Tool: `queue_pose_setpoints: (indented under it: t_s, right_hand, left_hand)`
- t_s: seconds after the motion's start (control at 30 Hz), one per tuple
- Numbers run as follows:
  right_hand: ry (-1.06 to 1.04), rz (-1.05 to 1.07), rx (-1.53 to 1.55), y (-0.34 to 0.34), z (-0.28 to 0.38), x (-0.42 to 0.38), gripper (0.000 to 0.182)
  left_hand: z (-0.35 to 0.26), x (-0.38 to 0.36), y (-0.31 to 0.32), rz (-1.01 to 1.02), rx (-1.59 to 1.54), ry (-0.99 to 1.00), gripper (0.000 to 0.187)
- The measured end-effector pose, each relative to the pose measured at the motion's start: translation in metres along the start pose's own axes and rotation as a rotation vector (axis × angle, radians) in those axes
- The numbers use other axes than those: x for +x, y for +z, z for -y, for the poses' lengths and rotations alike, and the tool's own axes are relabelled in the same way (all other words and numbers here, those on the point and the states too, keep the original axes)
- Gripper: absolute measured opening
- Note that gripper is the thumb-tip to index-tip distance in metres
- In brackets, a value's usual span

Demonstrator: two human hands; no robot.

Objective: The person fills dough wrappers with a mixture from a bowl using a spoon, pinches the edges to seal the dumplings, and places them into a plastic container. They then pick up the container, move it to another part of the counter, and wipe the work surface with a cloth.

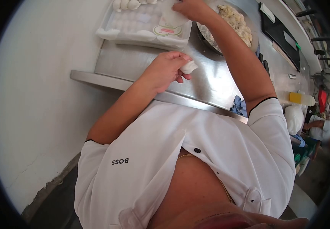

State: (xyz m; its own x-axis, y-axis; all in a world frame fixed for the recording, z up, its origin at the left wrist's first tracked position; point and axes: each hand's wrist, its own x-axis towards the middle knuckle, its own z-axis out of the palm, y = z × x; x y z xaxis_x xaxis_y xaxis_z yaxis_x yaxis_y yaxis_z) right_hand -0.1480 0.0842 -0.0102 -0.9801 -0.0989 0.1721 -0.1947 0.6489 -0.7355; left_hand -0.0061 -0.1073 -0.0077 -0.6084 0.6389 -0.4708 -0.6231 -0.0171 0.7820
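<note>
The fingers of the left hand [168, 68] are closed around a small white dumpling [189, 68], in front of the tray [142, 37] and above the table [210, 78]. The fingers of the right hand [192, 8] are narrow, close together at a thin pale sheet [171, 16] over the right part of the tray; whether they pinch it, I cannot tell. On the tray, at its far left part, several white dumplings [128, 4] lie in a row. To the right of the tray is a bowl with a lumpy filling [236, 24]. In my judgement, the held dumpling could open or lose its shape, if the left fingers press too strongly. The sheet, if sticky, could tear when pulled quickly.
</note>
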Motion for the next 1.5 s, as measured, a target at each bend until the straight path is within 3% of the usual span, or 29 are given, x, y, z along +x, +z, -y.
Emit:
queue_pose_setpoints:
  t_s: [0.3,0.4,0.47,0.57,0.7,0.77,1.3,1.37,1.5]
  right_hand:
    - [0.033,0.042,0.032,-0.013,0.01,-0.006,0.042]
    - [0.124,0.114,0.104,-0.019,0.016,-0.007,0.041]
    - [0.215,0.144,0.325,-0.018,0.013,-0.009,0.04]
    - [0.388,0.163,0.297,-0.033,0.037,-0.028,0.039]
    - [0.331,0.107,0.298,-0.023,0.009,-0.03,0.039]
    - [0.451,0.12,0.559,-0.024,0.005,-0.032,0.025]
    - [0.413,0.15,0.471,-0.028,-0.005,-0.035,0.031]
    - [0.26,0.081,0.282,-0.026,-0.003,-0.037,0.039]
    - [0.329,0.111,0.306,-0.034,0.014,-0.044,0.037]
  left_hand:
    - [0.0,0.0,0.0,-0.009,0.008,0.01,0.029]
    - [0.0,0.0,0.0,-0.007,0.01,0.007,0.029]
    - [0.001,0.0,-0.001,-0.012,0.008,-0.007,0.029]
    - [0.001,0.0,-0.002,0.017,-0.013,0.016,0.029]
    - [0.001,-0.001,-0.002,0.027,-0.013,0.019,0.029]
    - [0.002,0.0,-0.002,0.033,-0.006,0.019,0.029]
    - [0.002,0.0,-0.002,0.014,-0.008,0.022,0.029]
    - [0.002,0.001,-0.002,0.006,-0.009,0.013,0.029]
    - [0.001,-0.001,-0.001,0.008,0.004,0.021,0.029]
